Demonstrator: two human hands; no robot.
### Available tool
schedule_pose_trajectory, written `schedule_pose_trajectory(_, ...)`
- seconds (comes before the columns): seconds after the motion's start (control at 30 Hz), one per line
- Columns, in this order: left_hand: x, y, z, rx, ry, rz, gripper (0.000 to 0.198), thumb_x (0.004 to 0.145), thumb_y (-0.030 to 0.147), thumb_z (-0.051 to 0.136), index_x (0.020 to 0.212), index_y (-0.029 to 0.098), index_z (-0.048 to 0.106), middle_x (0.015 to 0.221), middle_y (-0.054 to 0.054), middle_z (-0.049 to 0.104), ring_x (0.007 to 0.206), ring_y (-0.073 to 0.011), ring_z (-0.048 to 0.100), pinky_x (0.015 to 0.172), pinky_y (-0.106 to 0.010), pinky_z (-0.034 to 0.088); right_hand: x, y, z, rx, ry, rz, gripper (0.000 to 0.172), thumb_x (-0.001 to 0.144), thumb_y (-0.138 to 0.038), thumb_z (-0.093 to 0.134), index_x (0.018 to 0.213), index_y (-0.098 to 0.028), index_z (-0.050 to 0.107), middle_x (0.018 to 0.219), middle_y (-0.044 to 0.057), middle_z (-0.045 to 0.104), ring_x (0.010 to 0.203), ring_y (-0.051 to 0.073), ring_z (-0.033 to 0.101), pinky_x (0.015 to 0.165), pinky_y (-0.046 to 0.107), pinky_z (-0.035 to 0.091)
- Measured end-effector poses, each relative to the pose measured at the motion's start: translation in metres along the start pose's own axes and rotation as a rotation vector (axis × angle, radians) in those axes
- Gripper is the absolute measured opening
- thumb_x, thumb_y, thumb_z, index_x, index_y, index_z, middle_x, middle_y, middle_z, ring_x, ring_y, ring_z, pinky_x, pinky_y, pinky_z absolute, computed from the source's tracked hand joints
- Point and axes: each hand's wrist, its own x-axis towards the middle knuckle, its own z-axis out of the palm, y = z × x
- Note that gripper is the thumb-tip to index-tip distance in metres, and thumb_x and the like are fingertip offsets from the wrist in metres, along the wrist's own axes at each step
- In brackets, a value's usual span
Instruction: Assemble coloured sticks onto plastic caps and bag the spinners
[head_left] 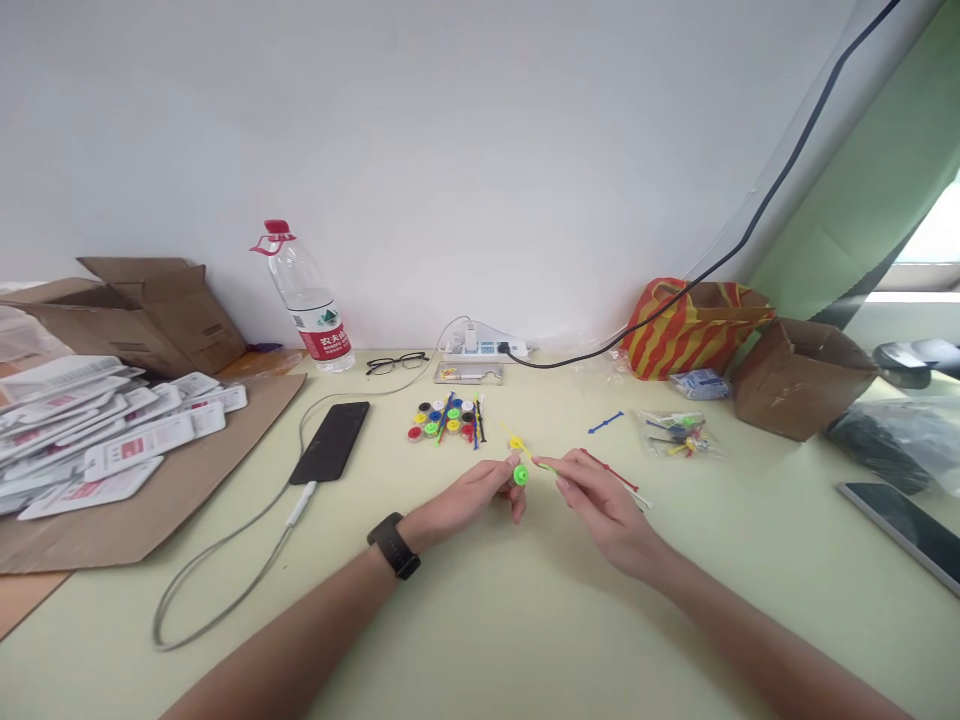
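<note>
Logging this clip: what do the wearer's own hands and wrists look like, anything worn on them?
Left hand: ungloved, with a wide black band, probably a watch, around the wrist. Right hand: ungloved, nothing visible on the wrist. No sleeves show on either side.

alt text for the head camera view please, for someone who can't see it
A person's left hand holds a small green disc and their right hand a thin green piece, above a pale table. Beyond them lie colourful discs and sticks, with a phone and water bottle to the left.
</note>
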Motion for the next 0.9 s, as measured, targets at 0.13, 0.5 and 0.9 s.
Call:
schedule_pose_trajectory(0.13, -0.0008, 0.0037, -0.0003, 0.064, -0.032, 0.005, 0.059, 0.104, 0.063, 0.032, 0.071, 0.019, 0.053, 0.070, -0.003, 0.063, 0.074, -0.0182, 0.052, 0.081, -0.031, 0.041, -0.0031, 0.0023, 0.0008, -0.077, -0.058, -0.041, 0.039, 0.107, -0.037, 0.038, 0.139, -0.031, 0.061, 0.094, 0.005, 0.058, 0.087, 0.020, 0.057, 0.080, 0.037, 0.051)
schedule_pose_trajectory(0.5, -0.0013, 0.0060, -0.0010, 0.069, -0.114, -0.008, 0.061, 0.103, 0.063, 0.035, 0.069, 0.018, 0.057, 0.068, -0.003, 0.062, 0.065, -0.0157, 0.047, 0.068, -0.029, 0.038, -0.0044, -0.0021, 0.0022, -0.155, -0.041, -0.233, 0.021, 0.102, -0.025, 0.052, 0.106, -0.028, 0.072, 0.100, 0.008, 0.069, 0.090, 0.023, 0.067, 0.081, 0.039, 0.054)
schedule_pose_trajectory(0.9, -0.0047, 0.0109, -0.0012, 0.079, -0.255, 0.028, 0.056, 0.104, 0.058, 0.038, 0.070, 0.018, 0.058, 0.066, -0.003, 0.063, 0.066, -0.0161, 0.049, 0.072, -0.030, 0.040, -0.0039, -0.0055, 0.0019, -0.120, -0.039, -0.104, 0.009, 0.096, -0.034, 0.064, 0.098, -0.025, 0.065, 0.089, 0.005, 0.071, 0.079, 0.020, 0.064, 0.075, 0.035, 0.056)
